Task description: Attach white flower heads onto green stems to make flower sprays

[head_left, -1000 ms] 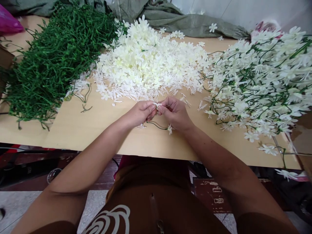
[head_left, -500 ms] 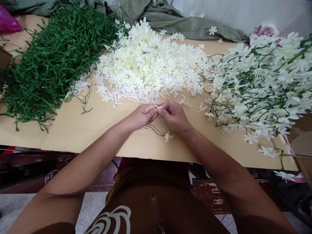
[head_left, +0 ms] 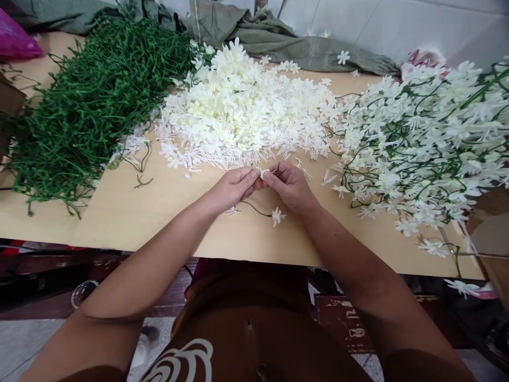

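My left hand (head_left: 236, 187) is closed in a pinch on an artificial flower stem (head_left: 256, 209), whose green length hangs out below the fingers. A white flower (head_left: 277, 216) sits on the stem's lower end, just above the tabletop or resting on it; I cannot tell which. My right hand (head_left: 292, 187) pinches a small white artificial flower (head_left: 264, 173) right against the left fingertips. Where flower and stem meet is mostly covered by the fingers. Behind both hands spreads a heap of loose white flower heads (head_left: 238, 101) with thin white stamens (head_left: 222, 158) along its front.
Green stems (head_left: 95, 106) are piled at the left, with a few loose stems (head_left: 143, 159) beside them. On the right lies a heap of flowered stems (head_left: 417, 138), near a cardboard box (head_left: 491, 223). Grey-green cloth (head_left: 286, 45) runs along the back of the tan tabletop (head_left: 159, 217).
The right fingers have shifted slightly rightward, and more of the small white flower shows between the hands. The hanging stem's flower has turned to face up more.
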`<state>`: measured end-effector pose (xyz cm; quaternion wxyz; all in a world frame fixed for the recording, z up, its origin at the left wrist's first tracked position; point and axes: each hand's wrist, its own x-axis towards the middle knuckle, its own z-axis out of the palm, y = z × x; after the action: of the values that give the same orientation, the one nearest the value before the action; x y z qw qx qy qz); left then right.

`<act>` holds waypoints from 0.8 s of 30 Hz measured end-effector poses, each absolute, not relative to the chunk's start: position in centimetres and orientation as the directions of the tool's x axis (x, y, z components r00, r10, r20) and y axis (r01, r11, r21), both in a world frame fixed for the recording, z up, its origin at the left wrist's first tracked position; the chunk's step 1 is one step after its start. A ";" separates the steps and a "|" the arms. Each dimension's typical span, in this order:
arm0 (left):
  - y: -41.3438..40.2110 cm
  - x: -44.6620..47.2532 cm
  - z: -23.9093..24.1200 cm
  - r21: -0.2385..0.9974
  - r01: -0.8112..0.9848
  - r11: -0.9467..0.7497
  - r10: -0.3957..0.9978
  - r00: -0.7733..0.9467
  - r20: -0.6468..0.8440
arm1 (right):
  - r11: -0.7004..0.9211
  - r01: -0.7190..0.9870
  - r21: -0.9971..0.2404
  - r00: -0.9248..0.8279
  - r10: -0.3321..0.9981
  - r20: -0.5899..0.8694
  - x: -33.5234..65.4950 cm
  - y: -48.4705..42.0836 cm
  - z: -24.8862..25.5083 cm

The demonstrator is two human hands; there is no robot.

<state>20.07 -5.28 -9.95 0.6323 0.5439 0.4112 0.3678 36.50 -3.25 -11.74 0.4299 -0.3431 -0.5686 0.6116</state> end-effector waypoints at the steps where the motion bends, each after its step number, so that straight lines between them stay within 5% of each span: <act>1: -5.3 20.1 -9.9 0.990 -0.019 0.141 0.914 0.387 -0.123 | 0.022 -0.127 -0.992 -0.393 0.917 0.071 36.6 -3.3 -11.7; 16: -5.2 19.9 -10.0 0.980 -0.071 0.185 0.905 0.400 -0.142 | 0.171 0.009 -0.985 -0.453 0.879 0.149 37.2 -3.3 -11.4; 24: -5.1 19.9 -9.8 0.986 -0.032 0.164 0.890 0.436 -0.134 | 0.121 0.025 -0.992 -0.531 0.843 0.089 37.5 -3.6 -10.4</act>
<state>19.91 -5.13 -9.77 0.6519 0.5412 0.3961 0.3538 37.53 -3.59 -10.42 0.3550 -0.3292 -0.6591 0.5755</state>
